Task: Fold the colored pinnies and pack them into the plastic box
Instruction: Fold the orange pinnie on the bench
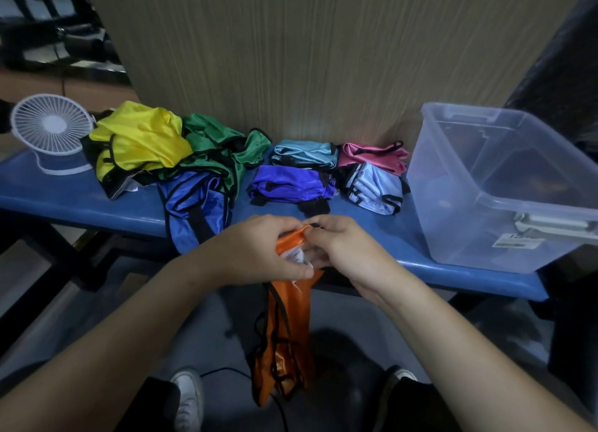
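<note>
Hands met in front of the bench, and both held one orange pinny (pixel 289 328). The left hand (pixel 259 250) pinched its top edge, and the right hand (pixel 339 253) pinched the same edge just beside it, so the fingers of both hands were curled on the cloth. The orange pinny hung long and thin, straight down from the hands toward the floor, with its black strings dangling at the bottom. It was off the bench (pixel 64 195), past the near edge.

On the blue bench lay four folded pinnies in a little group: a teal one (pixel 304 154), a pink one (pixel 375 156), a purple one (pixel 291 184) and a pale blue one (pixel 372 188). Three more lay in a messy heap to the left: a yellow one (pixel 139 140), a green one (pixel 220 146) and a blue one (pixel 194 205) that drooped over the near edge. That made eight pinnies.

One clear plastic box (pixel 453 205) stood open at the right end of the bench, near the folded group but not touching it. A bare strip of bench showed between the hands and the box. One small white fan (pixel 51 130) stood at the left end.
</note>
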### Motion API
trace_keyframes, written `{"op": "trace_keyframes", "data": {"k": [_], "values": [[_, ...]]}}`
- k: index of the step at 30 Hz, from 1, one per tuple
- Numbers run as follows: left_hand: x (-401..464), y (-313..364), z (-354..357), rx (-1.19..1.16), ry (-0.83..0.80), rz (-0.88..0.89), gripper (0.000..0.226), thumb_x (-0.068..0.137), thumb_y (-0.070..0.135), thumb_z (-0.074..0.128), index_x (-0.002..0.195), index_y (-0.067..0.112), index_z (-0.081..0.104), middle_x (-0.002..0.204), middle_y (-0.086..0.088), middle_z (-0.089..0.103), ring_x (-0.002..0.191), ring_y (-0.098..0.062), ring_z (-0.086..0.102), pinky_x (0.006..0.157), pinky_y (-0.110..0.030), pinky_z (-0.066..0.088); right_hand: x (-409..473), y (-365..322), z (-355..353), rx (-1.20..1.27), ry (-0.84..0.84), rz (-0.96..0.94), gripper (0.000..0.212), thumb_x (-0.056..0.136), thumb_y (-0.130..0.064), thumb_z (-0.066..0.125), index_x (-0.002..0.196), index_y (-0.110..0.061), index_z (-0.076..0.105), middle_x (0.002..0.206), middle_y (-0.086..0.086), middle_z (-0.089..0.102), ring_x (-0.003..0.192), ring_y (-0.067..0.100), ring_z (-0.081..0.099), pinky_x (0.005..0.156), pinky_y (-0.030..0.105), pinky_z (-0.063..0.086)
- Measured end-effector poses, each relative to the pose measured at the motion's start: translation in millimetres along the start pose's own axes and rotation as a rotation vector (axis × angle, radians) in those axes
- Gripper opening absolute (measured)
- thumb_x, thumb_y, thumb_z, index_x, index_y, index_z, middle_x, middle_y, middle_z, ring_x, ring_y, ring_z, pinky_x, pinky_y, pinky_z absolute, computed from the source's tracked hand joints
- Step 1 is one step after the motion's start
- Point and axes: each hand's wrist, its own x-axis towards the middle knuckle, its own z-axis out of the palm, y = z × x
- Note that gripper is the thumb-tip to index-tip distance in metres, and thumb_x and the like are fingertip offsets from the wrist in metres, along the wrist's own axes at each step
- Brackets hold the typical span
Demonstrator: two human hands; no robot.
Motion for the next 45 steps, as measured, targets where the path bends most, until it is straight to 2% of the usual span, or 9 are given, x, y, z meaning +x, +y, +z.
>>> {"op": "trace_keyframes", "data": {"k": [7,14,19,23,28,31,34,40,45], "values": [[6,-15,3,0.124,0.138,0.067,0.031,0.089,0.023,0.069,0.119,0.031,0.067,0.1,0.015,0.062,0.098,-0.008,0.056,0.087,-0.028,0.042,3,0,0,-0.126,-0.031,-0.037,0.019,0.092,0.001,0.051,0.1,-0.01,0.065,0.096,0.014,0.076,0.094,0.026,0.074,0.087,0.044,0.055],[0,-12,-15,0.124,0.061,0.1,0.023,0.089,0.018,0.059,0.099,0.031,0.075,0.089,0.015,0.074,0.088,0.001,0.065,0.081,-0.026,0.048,7,10,-10,-0.615,-0.094,-0.092,0.009,0.087,-0.018,0.072,0.092,-0.012,0.066,0.07,0.007,0.072,0.057,0.014,0.067,0.067,0.034,0.055],[-5,-10,-34,0.035,0.029,0.096,0.035,0.086,0.002,0.066,0.099,0.034,0.075,0.096,0.019,0.074,0.095,0.002,0.066,0.087,-0.022,0.049,12,20,-12,-0.828,-0.107,-0.221,0.034,0.078,-0.023,0.082,0.064,-0.034,0.053,0.078,-0.01,0.048,0.073,0.0,0.048,0.066,0.015,0.035],[-14,-7,-50,-0.004,0.04,0.077,0.041,0.085,-0.004,0.064,0.098,0.034,0.073,0.095,0.011,0.074,0.094,-0.005,0.068,0.081,-0.019,0.049,17,33,-8,-0.904,-0.19,-0.297,0.019,0.078,-0.019,0.078,0.088,-0.025,0.063,0.095,-0.004,0.054,0.098,0.015,0.051,0.086,0.026,0.041],[-27,-4,-74,-0.031,0.154,0.105,0.038,0.087,-0.001,0.065,0.098,0.035,0.072,0.097,0.016,0.073,0.094,-0.004,0.067,0.08,-0.018,0.049,13,44,-8,-1.119,-0.201,-0.217,0.024,0.078,-0.02,0.071,0.098,-0.015,0.057,0.091,0.004,0.066,0.09,0.026,0.059,0.075,0.036,0.046],[-34,-9,-88,0.005,0.234,0.08,0.038,0.086,0.001,0.068,0.097,0.037,0.071,0.096,0.022,0.07,0.093,0.002,0.064,0.076,-0.012,0.046,14,42,-19,-1.051,-0.153,-0.192,0.023,0.085,-0.027,0.075,0.097,-0.018,0.059,0.086,-0.002,0.056,0.085,0.019,0.051,0.07,0.029,0.034],[-38,-14,-95,0.034,0.275,0.022,0.035,0.088,0.003,0.068,0.097,0.037,0.07,0.093,0.023,0.07,0.09,0.007,0.062,0.072,-0.007,0.043,14,37,-36,-0.858,-0.098,-0.195,0.018,0.088,-0.03,0.075,0.08,-0.022,0.062,0.074,0.002,0.062,0.068,0.011,0.055,0.07,0.038,0.05],[-36,-15,-97,0.196,0.339,-0.043,0.017,0.092,0.017,0.068,0.097,0.034,0.07,0.089,0.017,0.069,0.089,-0.003,0.061,0.075,-0.027,0.048,5,32,-49,-0.821,-0.004,-0.253,0.02,0.095,-0.026,0.066,0.077,-0.021,0.06,0.07,0.005,0.06,0.059,0.004,0.051,0.07,0.04,0.054],[-35,-11,-97,0.219,0.32,-0.091,0.013,0.093,0.019,0.068,0.089,0.031,0.071,0.081,0.015,0.066,0.082,-0.002,0.058,0.071,-0.031,0.047,-2,26,-55,-0.92,-0.011,-0.27,0.026,0.092,-0.03,0.069,0.075,-0.043,0.054,0.072,-0.012,0.061,0.069,0.001,0.057,0.071,0.031,0.048]]}}
